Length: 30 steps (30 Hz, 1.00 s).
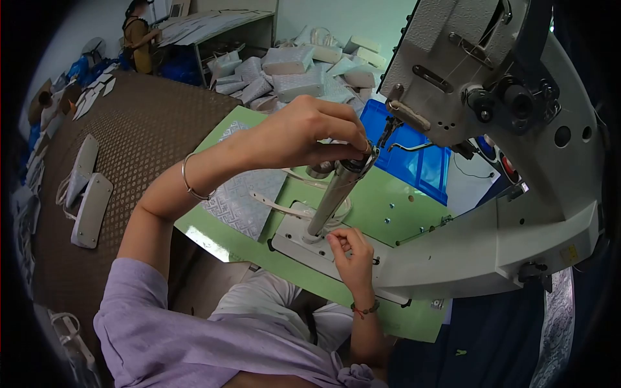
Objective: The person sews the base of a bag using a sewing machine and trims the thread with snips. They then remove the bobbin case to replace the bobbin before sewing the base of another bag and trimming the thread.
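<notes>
Steel post [331,194] of sewing machine [511,129], upright on green table [401,200]; left hand [304,132] pinched at its top, right hand [349,249] pinching thread near base; threading apparently unfinished, patterned fabric [242,200] unsewn alongside.

Slim metal post [331,196] of a sewing machine, tilted upright from white base plate [304,244], top under needle

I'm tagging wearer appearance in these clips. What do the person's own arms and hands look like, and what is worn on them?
Both hands are bare, no gloves. The left hand has a thin silver bangle on its wrist. The right hand has a dark beaded bracelet with a bit of red at its wrist. A loose lilac sleeve covers the left upper arm; both forearms are uncovered.
</notes>
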Available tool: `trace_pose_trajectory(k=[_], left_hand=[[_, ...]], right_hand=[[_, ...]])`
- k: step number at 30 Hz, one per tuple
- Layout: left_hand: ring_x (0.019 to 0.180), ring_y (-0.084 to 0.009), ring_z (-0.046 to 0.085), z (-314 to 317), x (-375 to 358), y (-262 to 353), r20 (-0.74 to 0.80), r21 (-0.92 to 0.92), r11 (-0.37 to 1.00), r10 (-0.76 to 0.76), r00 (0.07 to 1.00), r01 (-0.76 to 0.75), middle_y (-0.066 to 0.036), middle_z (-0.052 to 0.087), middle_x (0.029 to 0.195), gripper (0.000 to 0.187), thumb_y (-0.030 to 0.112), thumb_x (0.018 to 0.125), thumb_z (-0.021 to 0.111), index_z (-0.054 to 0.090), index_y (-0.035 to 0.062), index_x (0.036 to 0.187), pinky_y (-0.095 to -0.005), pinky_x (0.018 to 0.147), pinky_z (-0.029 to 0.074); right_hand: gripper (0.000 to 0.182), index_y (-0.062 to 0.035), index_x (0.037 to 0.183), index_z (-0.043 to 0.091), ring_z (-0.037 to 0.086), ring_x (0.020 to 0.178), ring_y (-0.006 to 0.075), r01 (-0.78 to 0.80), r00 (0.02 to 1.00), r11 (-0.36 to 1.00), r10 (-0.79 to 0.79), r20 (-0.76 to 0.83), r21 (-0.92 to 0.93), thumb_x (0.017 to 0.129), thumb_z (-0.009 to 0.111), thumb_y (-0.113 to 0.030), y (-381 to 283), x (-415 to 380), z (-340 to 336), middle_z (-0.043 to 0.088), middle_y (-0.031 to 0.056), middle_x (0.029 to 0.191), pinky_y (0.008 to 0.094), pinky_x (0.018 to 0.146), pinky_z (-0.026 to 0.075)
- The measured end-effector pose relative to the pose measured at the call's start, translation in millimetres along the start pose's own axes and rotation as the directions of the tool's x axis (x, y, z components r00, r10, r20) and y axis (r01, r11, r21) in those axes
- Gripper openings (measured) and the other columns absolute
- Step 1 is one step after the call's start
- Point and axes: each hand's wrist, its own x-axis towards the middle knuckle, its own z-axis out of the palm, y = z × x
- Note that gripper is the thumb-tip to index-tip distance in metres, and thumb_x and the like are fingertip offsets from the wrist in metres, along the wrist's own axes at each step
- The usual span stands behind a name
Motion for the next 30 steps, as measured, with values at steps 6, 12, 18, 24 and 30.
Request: trace_pose_trajectory(k=[6,12,18,24,30], left_hand=[[0.076,-0.0273,0.066,-1,7,-6,0.051,-0.034,0.999,-0.013,0.999,0.015,-0.008,0.066,0.086,0.013,0.007,0.078,0.072,0.069,0.0046,0.09,-0.0348,0.067,0.054],[0.073,-0.0287,0.065,2,6,3,0.039,0.06,0.998,-0.011,0.999,0.009,-0.009,0.064,0.085,0.012,0.007,0.079,0.071,0.067,0.0046,0.09,-0.038,0.065,0.052],[0.077,-0.029,0.066,12,1,11,-0.056,0.04,0.994,-0.1,0.993,0.102,-0.01,0.064,0.085,0.013,0.008,0.079,0.071,0.063,0.0031,0.089,-0.0371,0.066,0.052],[0.078,-0.0287,0.066,13,1,12,-0.099,-0.05,0.982,-0.186,0.978,0.182,-0.01,0.064,0.083,0.017,0.008,0.078,0.071,0.063,0.0026,0.092,-0.0363,0.067,0.052],[0.076,-0.0286,0.064,4,8,4,0.014,0.138,0.99,-0.026,1.0,0.024,-0.009,0.065,0.081,0.015,0.009,0.08,0.07,0.064,0.0047,0.093,-0.0391,0.069,0.051]], right_hand=[[0.006,0.0021,0.088,0.064,0.056,0.062,0.009,0.036,0.994,0.998,-0.03,-0.106,0.056,0.086,0.067,-0.003,-23,15,4,0.059,0.0061,0.077,0.0225,0.057,0.044],[0.011,0.0025,0.093,0.061,0.056,0.065,0.0071,0.043,0.936,0.99,0.008,-0.352,0.137,0.088,0.066,-0.005,-34,40,17,0.057,0.0035,0.085,0.0201,0.057,0.043],[0.016,0.0016,0.092,0.056,0.053,0.065,0.0055,0.068,0.872,0.991,-0.005,-0.489,0.111,0.088,0.068,-0.008,-49,57,35,0.053,0.0035,0.093,0.0197,0.055,0.041],[0.015,0.0014,0.088,0.056,0.053,0.062,0.0086,0.089,0.864,0.984,0.0,-0.503,0.152,0.085,0.069,-0.006,-42,61,39,0.052,0.0048,0.089,0.0222,0.053,0.042],[0.013,0.0002,0.084,0.057,0.054,0.058,0.0125,0.132,0.877,0.976,-0.032,-0.48,0.176,0.082,0.07,-0.004,-38,60,32,0.053,0.0065,0.083,0.025,0.051,0.043]])
